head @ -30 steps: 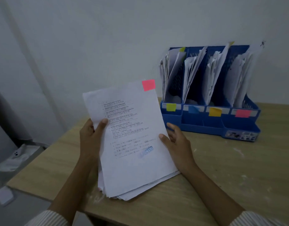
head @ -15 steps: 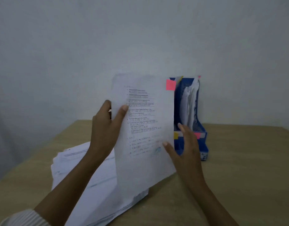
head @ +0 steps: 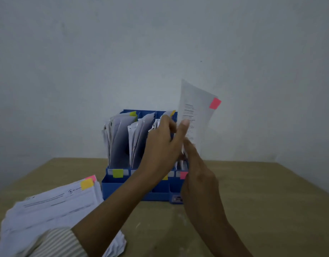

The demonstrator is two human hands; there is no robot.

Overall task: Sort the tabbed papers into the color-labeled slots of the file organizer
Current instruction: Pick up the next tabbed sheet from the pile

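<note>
Dim, flat light fills my head view, cool and bluish across the bare wall (head: 160, 43), with no glare and no visible source. Soft shadow gathers at the wall's left side and under the paper stack (head: 54, 210) on the bench (head: 271, 201). Motion blur smears the right hand (head: 197, 175) and the left hand (head: 163, 145), and print on the raised sheet (head: 195, 112) is unreadable. Wide-angle distortion bows the bench's edges, and I see grain throughout
</note>
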